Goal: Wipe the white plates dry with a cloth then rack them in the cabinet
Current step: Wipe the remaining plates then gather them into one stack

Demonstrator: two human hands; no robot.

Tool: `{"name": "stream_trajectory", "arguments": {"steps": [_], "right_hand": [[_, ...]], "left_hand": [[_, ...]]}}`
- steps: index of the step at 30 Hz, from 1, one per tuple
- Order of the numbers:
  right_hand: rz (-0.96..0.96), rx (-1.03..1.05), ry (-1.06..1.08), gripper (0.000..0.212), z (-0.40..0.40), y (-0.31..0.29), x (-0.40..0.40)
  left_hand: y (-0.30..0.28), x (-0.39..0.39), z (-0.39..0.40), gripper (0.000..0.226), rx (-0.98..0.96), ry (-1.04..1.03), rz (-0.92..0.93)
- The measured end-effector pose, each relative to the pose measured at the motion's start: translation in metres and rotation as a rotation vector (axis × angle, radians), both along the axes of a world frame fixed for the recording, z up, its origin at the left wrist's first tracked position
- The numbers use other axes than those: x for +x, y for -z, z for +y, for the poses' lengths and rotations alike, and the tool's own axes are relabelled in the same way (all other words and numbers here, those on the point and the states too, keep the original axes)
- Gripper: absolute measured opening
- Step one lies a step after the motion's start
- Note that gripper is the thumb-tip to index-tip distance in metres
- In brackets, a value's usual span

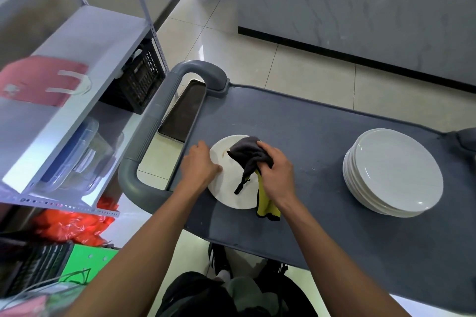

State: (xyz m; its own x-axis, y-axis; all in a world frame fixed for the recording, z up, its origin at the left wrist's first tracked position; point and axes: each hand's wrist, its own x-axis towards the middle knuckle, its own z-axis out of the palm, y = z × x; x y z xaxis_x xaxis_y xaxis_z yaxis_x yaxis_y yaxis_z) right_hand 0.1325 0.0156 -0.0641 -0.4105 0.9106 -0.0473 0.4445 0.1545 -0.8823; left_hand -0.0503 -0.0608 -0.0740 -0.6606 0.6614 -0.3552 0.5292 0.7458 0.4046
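On the grey cart top (322,136), near its left end, a single white plate (226,188) lies flat, round and glossy, with a small brownish smear near its upper middle. The left hand (199,165) rests on the plate's left rim, its fingers curled down over the edge and its thumb on the plate's face, pinning the plate in place. The right hand (275,172) is closed in a fist around a bunched cloth (247,154), pressing it onto the plate's right half. The cloth is soft and napped, dark grey on one side and yellow on the other; its yellow, dark-edged tail (266,204) hangs past the plate's near rim onto the cart top. Well apart to the right stands a stack of white plates (394,170), smooth, shallow and broad-rimmed, all of one size. The cart top has a matte surface with a raised lip, and a rounded grey plastic handle (152,121) loops off its left end. To the left stands a pale metal shelf (77,80) with perforated uprights, holding a black lattice crate (139,80) and clear plastic lidded boxes (79,154). The floor (296,69) is of glossy pale tiles.
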Motion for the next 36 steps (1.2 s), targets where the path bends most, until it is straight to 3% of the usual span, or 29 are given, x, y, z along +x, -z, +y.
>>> {"name": "stream_trajectory", "arguments": {"steps": [5, 17, 22, 31, 36], "right_hand": [[-0.026, -0.012, -0.017, 0.039, -0.005, 0.011, -0.005], [-0.035, -0.068, -0.026, 0.041, -0.011, 0.024, -0.008], [-0.062, -0.020, -0.043, 0.041, -0.014, 0.027, -0.008], [-0.336, 0.188, -0.277, 0.062, -0.028, 0.033, -0.007], [-0.328, 0.217, -0.302, 0.065, -0.027, 0.036, -0.007]], "left_hand": [[-0.001, -0.001, 0.001, 0.058, 0.002, -0.037, -0.036], [-0.010, -0.008, 0.005, 0.021, 0.059, -0.123, -0.175], [-0.005, -0.012, 0.001, 0.013, 0.064, -0.136, -0.241], [-0.011, -0.010, -0.010, 0.015, 0.048, -0.143, -0.393], [-0.020, -0.004, -0.016, 0.010, 0.122, -0.190, -0.546]]}}
